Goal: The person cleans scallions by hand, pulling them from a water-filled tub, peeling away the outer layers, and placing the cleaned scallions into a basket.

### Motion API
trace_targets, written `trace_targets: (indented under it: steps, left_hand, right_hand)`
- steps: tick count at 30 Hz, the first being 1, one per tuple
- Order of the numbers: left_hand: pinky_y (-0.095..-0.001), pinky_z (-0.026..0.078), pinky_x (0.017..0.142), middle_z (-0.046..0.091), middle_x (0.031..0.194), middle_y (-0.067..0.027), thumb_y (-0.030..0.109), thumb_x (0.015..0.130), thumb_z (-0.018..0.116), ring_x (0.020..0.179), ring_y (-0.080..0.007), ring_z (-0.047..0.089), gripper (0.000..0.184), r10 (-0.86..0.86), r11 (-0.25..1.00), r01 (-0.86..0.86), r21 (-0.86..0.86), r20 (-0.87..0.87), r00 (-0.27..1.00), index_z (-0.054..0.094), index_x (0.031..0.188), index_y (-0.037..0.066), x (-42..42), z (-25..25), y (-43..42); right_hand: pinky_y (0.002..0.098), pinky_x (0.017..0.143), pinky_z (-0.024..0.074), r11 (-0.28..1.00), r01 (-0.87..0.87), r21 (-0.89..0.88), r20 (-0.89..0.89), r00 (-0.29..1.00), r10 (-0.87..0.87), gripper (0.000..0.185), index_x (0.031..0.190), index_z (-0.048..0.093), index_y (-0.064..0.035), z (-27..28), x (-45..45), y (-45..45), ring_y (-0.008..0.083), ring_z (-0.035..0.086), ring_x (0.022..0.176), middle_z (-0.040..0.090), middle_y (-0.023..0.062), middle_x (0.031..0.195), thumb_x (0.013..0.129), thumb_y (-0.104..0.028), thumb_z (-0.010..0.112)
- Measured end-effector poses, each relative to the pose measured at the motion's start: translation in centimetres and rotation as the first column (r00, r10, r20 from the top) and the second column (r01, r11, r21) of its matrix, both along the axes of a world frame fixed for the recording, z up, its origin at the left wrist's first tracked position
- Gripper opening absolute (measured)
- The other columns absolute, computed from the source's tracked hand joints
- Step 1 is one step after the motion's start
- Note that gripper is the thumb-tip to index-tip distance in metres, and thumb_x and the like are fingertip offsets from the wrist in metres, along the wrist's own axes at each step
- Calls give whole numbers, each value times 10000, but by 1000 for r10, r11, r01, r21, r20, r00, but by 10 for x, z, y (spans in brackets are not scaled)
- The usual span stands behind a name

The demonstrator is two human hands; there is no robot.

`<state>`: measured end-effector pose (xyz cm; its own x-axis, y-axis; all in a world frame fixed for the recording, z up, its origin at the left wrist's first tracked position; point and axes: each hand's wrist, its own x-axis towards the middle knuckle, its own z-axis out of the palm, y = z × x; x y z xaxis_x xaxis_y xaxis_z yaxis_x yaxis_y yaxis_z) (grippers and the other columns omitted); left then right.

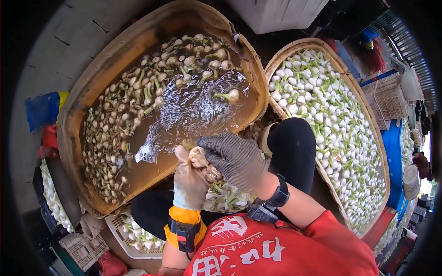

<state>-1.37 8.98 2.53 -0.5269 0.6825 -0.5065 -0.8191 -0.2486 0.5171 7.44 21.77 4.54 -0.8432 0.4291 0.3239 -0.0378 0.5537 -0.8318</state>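
Observation:
In front of my lap, my left hand (189, 184), in a pale glove with an orange cuff, is closed around brownish garlic bulbs. One bulb (198, 157) shows between the thumb and my other hand, and a second one (212, 174) sits just below it. My right hand (235, 158), in a grey striped knit glove, reaches over from the right with its fingers curled onto the upper bulb. Its fingertips partly cover that bulb. Beneath both hands lies a heap of pale peelings and leaves (228, 198) between my legs.
A large tub (73, 133) of brown water with many floating unpeeled bulbs stands ahead to the left. To the right is a wide basket (384, 202) heaped with white, green-stemmed bulbs. A white crate (120, 238) with cleaned bulbs sits lower left. Plastic crates (386, 96) stand farther right.

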Motion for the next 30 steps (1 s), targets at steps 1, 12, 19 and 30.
trace_targets:
  steps: [1,12,19,30]
  left_hand:
    - [-283,445,567,462,727,45,491,1005,465,601,-100,469,364,-46,999,46,-4,-35,998,493,899,144,4,7,-3]
    - [-287,486,561,542,765,-26,513,943,554,584,-131,555,537,-482,876,417,-243,-395,782,508,1156,23,16,56,-56]
    - [-222,349,428,598,769,-94,266,894,536,442,-77,390,421,-353,934,301,-193,-362,863,520,1182,-41,38,81,-67]
    - [-256,519,539,678,868,-146,283,1006,422,569,-148,623,399,-431,901,341,-267,-642,634,546,1202,-42,34,45,-79]
  right_hand:
    - [356,771,535,1000,26,11,12,1000,-26,329,1138,662,-67,4,3,-3,288,664,860,668,132,998,812,-97,693]
    - [298,775,539,903,-197,-382,44,972,231,364,1100,640,-49,47,25,-33,147,646,837,669,62,962,806,-221,770]
    - [292,750,535,863,505,5,-255,835,-487,273,1050,650,-35,29,-12,36,188,666,814,687,102,919,781,-25,695]
    - [290,776,522,907,-136,-399,246,937,249,364,1054,696,-33,45,21,-37,169,655,861,673,57,925,767,-222,816]
